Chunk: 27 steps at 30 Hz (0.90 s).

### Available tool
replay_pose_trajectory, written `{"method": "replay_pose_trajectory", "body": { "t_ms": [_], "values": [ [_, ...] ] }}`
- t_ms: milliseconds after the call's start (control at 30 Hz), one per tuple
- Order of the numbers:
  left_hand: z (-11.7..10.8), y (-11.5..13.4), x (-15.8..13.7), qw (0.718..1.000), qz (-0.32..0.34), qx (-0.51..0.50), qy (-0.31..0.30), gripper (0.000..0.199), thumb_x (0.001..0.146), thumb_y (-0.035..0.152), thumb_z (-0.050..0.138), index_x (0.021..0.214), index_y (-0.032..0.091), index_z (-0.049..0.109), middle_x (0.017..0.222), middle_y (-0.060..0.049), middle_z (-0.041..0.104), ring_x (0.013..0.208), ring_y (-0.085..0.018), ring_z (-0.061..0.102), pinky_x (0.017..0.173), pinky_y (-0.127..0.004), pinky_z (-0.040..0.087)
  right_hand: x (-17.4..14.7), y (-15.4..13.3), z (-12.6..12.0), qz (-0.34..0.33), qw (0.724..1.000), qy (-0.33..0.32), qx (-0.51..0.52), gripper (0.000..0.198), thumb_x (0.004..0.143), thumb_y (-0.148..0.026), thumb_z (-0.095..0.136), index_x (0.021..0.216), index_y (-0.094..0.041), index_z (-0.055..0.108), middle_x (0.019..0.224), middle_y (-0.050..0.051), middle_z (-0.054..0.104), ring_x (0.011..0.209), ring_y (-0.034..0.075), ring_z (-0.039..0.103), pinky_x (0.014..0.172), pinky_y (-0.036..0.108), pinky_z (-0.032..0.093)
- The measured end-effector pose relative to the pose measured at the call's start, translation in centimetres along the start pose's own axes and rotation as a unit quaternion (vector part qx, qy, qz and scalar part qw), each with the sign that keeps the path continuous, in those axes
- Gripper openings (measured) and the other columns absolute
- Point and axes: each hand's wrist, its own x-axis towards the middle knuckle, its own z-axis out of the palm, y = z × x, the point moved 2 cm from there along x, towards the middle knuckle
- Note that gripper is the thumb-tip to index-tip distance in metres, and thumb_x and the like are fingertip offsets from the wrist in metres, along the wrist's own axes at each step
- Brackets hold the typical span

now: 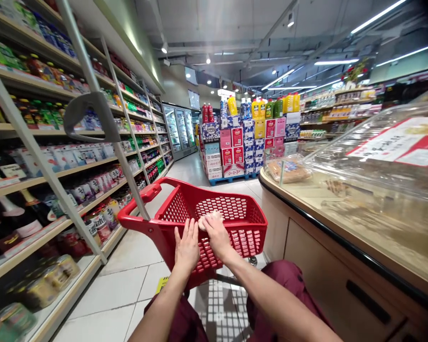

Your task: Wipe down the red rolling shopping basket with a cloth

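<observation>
A red plastic shopping cart (185, 189) with perforated walls stands right in front of me, its long grey pull handle (92, 116) rising to the left. Fingers stretched out, my left hand (187, 247) lies flat against the near rim of the cart. My right hand (217, 233) is closed on a crumpled whitish cloth (201, 223) at the same rim, just right of the left hand. Part of the cloth is hidden under the fingers. Inside, the part of the basket that I can see shows only its red walls.
Shelves of bottles and cans (82, 209) run along the left. At the right stands a wooden counter (306, 237) with clear covers and packaged bread (288, 170). Stacked drink boxes (231, 154) stand ahead, with glass-door fridges (180, 126) behind. A yellow floor marking (161, 284) lies below.
</observation>
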Motion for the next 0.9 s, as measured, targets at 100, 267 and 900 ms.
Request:
{"method": "replay_pose_trajectory", "body": {
  "t_ms": [100,267,900],
  "values": [
    [-0.3,0.5,0.7,1.000,0.009,0.003,-0.026,0.060,0.070,0.012,0.037,0.130,0.014,0.035,0.136,-0.009,0.038,0.131,-0.023,0.021,0.106,-0.054,0.006,-1.3,5.2,-1.7,0.029,0.999,-0.010,-0.034,0.043,0.082,-0.006,0.037,0.120,-0.020,0.052,0.123,0.007,0.052,0.116,0.018,0.045,0.099,0.038,0.037],
    [-0.2,1.2,0.4,1.000,-0.009,0.008,-0.016,0.059,0.071,0.013,0.036,0.130,0.013,0.035,0.136,-0.010,0.038,0.130,-0.025,0.022,0.105,-0.058,0.007,-4.7,10.5,-4.5,0.133,0.984,0.049,-0.112,0.045,0.080,-0.001,0.031,0.117,-0.015,0.054,0.119,0.012,0.055,0.114,0.022,0.047,0.096,0.045,0.038],
    [-0.5,2.9,0.9,1.000,-0.017,0.006,-0.025,0.058,0.072,0.016,0.034,0.129,0.010,0.036,0.137,-0.012,0.034,0.130,-0.024,0.022,0.105,-0.056,0.009,-2.8,9.1,-3.5,0.066,0.997,0.008,-0.037,0.036,0.084,-0.012,0.042,0.112,-0.031,0.057,0.123,0.001,0.052,0.116,0.017,0.045,0.096,0.036,0.038]
  ]
}}
